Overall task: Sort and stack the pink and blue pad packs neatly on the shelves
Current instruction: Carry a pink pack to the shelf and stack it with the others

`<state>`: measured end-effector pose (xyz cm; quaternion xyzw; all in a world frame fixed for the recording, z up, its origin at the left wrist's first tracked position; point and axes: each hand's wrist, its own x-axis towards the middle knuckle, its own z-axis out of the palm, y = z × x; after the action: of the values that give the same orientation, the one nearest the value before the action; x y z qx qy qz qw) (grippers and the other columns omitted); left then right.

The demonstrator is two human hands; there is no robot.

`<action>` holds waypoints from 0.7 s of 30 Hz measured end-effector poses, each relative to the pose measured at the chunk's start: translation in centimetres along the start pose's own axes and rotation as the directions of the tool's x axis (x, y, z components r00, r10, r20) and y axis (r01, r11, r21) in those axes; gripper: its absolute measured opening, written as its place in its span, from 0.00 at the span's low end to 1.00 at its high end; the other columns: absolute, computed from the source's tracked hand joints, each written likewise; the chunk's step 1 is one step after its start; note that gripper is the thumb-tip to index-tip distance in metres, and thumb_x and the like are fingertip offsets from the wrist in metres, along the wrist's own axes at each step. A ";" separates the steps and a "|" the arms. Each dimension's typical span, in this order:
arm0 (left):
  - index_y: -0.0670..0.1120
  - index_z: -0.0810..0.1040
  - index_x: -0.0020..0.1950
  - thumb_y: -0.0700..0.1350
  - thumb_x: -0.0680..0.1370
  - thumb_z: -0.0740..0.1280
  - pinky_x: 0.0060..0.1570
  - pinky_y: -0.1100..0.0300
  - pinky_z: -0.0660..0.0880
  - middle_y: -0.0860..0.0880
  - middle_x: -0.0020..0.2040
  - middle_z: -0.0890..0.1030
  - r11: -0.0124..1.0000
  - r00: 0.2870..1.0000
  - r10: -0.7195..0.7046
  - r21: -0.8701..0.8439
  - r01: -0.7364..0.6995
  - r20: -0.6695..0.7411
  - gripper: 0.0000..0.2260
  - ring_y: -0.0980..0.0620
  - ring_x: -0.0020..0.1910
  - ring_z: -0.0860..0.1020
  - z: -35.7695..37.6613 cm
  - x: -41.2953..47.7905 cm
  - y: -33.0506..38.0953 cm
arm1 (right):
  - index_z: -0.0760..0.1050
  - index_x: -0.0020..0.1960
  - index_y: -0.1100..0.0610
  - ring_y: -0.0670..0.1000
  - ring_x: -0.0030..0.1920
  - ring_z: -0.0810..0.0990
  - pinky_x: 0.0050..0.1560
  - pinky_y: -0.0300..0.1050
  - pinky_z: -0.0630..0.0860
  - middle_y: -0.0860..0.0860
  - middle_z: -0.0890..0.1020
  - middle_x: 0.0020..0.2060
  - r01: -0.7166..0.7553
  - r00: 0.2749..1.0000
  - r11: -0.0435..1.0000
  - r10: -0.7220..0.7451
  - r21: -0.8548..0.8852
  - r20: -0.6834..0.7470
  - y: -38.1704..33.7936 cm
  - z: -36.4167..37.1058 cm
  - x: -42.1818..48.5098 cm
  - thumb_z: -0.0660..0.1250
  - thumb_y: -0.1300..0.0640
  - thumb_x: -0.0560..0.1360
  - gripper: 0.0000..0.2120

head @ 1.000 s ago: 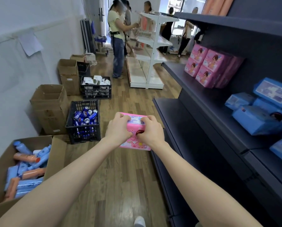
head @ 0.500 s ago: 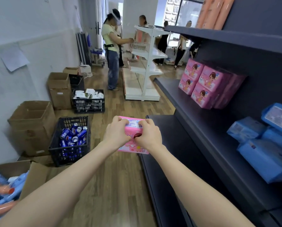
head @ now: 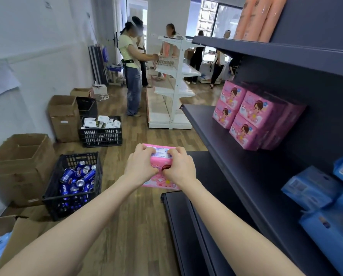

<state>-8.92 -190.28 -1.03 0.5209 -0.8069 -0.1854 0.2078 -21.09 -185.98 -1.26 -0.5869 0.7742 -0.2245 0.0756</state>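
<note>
Grips a pink pad pack (head: 160,182) with both hands at arm's length, out in the aisle. Left hand (head: 141,166) curled round the pack's left end, right hand (head: 181,168) curled round its right end, thumbs close together on the near face, fingers hooked over the top edge where a white label shows. Holds it in the air above the wooden floor (head: 126,226), just off the front edge of the dark bottom shelf (head: 186,226), touching no shelf.

On the middle shelf (head: 226,146), toward its far end and close to the back panel: stacked pink packs (head: 250,114), two high, printed faces turned to the aisle, more behind them. At the near end of the same shelf, well apart from the pink ones: blue packs (head: 313,188), lying loosely, some tilted on others. On the top shelf (head: 286,52), near its front edge: upright peach-coloured packs (head: 260,16).

Left of the aisle, along the white wall: a black crate (head: 75,182) of blue drink cans, beyond it a second black crate (head: 101,129) with white boxes, open cardboard boxes (head: 21,156) beside both. Further down the room: a white shelf unit (head: 174,80), a person in a yellow top (head: 130,66) standing at it, others behind.
</note>
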 end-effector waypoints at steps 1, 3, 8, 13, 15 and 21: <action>0.46 0.69 0.68 0.45 0.69 0.73 0.54 0.55 0.70 0.47 0.63 0.67 1.000 1.000 0.004 -0.001 -0.004 0.001 0.28 0.44 0.57 0.73 0.2 0.6 0.0 | 0.69 0.66 0.56 0.59 0.57 0.71 0.49 0.46 0.71 0.51 0.68 0.65 -0.006 1.000 1.000 0.006 -0.001 0.000 0.1 0.1 0.5 0.65 0.57 0.72 0.22; 0.46 0.69 0.68 0.45 0.70 0.73 0.54 0.55 0.69 0.47 0.64 0.67 1.000 1.000 0.008 -0.003 -0.008 0.006 0.28 0.45 0.57 0.73 0.4 1.7 0.0 | 0.69 0.66 0.55 0.59 0.56 0.71 0.48 0.46 0.71 0.51 0.68 0.64 -0.017 1.000 1.000 0.017 -0.001 0.002 0.4 0.2 1.5 0.65 0.57 0.72 0.22; 0.46 0.69 0.68 0.46 0.70 0.73 0.55 0.55 0.69 0.47 0.64 0.67 1.000 0.999 0.023 -0.006 -0.023 0.026 0.28 0.45 0.57 0.73 1.1 5.5 -0.6 | 0.69 0.65 0.55 0.58 0.56 0.71 0.48 0.46 0.72 0.51 0.68 0.64 -0.044 0.999 0.999 0.044 -0.009 -0.007 0.7 0.8 4.8 0.66 0.58 0.72 0.22; 0.46 0.70 0.68 0.46 0.70 0.72 0.55 0.55 0.69 0.47 0.64 0.67 0.998 0.997 0.065 -0.011 -0.065 0.046 0.27 0.44 0.57 0.73 1.4 10.6 -2.1 | 0.69 0.64 0.56 0.59 0.56 0.72 0.45 0.44 0.69 0.51 0.68 0.63 -0.079 0.997 0.997 0.079 -0.011 -0.023 0.4 1.9 9.5 0.65 0.58 0.71 0.22; 0.46 0.70 0.67 0.46 0.70 0.72 0.55 0.55 0.69 0.47 0.64 0.67 0.996 0.995 0.085 -0.013 -0.084 0.054 0.27 0.44 0.56 0.74 1.3 13.1 -2.8 | 0.69 0.64 0.56 0.59 0.56 0.72 0.44 0.43 0.68 0.51 0.68 0.64 -0.096 0.995 0.995 0.095 -0.013 -0.033 0.0 2.4 11.7 0.65 0.58 0.71 0.21; 0.47 0.71 0.67 0.45 0.69 0.72 0.56 0.54 0.70 0.47 0.64 0.67 0.987 0.983 0.163 -0.019 -0.162 0.081 0.27 0.43 0.57 0.74 0.6 20.8 -4.5 | 0.68 0.66 0.56 0.59 0.56 0.71 0.46 0.44 0.68 0.52 0.67 0.64 -0.164 0.983 0.986 0.162 -0.013 -0.081 -1.1 3.4 18.3 0.66 0.57 0.72 0.23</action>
<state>-13.45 -211.04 -0.88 0.4439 -0.8534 -0.1943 0.1919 -24.27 -204.39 -1.12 -0.5130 0.8242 -0.2330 0.0572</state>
